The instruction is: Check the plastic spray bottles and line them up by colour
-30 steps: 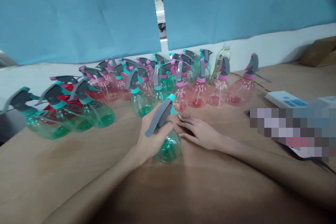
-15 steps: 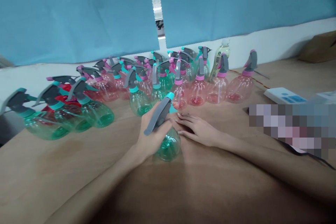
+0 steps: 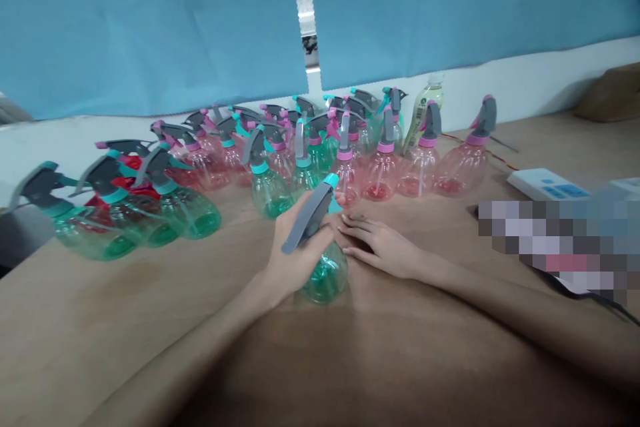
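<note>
My left hand (image 3: 295, 247) is wrapped round the neck of a green spray bottle (image 3: 327, 277) with a grey and teal trigger head. That bottle stands on the wooden table (image 3: 400, 347), its nozzle pointing away from me. Just right of it, my right hand (image 3: 383, 247) rests on the table with fingers stretched out, holding nothing; the fingertips are close to the bottle, and whether they touch it I cannot tell. Beyond the hands stand a green spray bottle (image 3: 270, 193) and pink spray bottles, among them a pink spray bottle (image 3: 380, 177).
Several green spray bottles (image 3: 193, 213) stand at the left, with red material (image 3: 131, 183) behind them. A drink bottle (image 3: 424, 113) is at the back. On the right lie a white device with blue buttons (image 3: 547, 185) and a blurred-out flat object (image 3: 555, 250). Blue sheeting (image 3: 200, 27) covers the wall.
The whole view has shifted slightly, so things appear a little further right. Both hands and the held spray bottle keep their places on the table.
</note>
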Demonstrator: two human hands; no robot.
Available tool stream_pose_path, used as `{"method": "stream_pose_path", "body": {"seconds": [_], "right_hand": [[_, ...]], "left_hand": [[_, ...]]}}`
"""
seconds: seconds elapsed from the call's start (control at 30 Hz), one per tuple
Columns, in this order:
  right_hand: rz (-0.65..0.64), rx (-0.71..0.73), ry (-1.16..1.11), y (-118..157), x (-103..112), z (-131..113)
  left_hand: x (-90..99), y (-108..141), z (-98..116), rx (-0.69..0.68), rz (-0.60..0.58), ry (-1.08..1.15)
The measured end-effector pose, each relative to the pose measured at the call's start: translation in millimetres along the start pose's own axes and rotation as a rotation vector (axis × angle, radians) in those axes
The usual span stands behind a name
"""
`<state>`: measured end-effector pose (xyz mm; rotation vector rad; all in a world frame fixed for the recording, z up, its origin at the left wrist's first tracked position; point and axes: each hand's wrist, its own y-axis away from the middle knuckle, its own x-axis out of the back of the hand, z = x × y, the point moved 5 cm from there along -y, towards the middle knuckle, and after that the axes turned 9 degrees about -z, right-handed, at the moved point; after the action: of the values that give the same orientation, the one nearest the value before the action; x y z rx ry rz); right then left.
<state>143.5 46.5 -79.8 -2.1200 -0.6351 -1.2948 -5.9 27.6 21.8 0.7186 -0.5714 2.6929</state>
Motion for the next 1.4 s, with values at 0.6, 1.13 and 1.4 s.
{"method": "stream_pose_path", "body": {"seconds": [0.6,1.13,1.4], "right_hand": [[0.0,0.01,0.006,-1,0,0],[-0.005,0.006,0.011,-1,1,-1],[0.009,0.014,-0.012,0,1,0]], "left_hand": [[-0.3,0,0,-0.015,-0.004,0.002],[0.5,0,3,0.009,-0.019,0.005],[0.5,0,7,-0.01,-0.047,0.001]]}}
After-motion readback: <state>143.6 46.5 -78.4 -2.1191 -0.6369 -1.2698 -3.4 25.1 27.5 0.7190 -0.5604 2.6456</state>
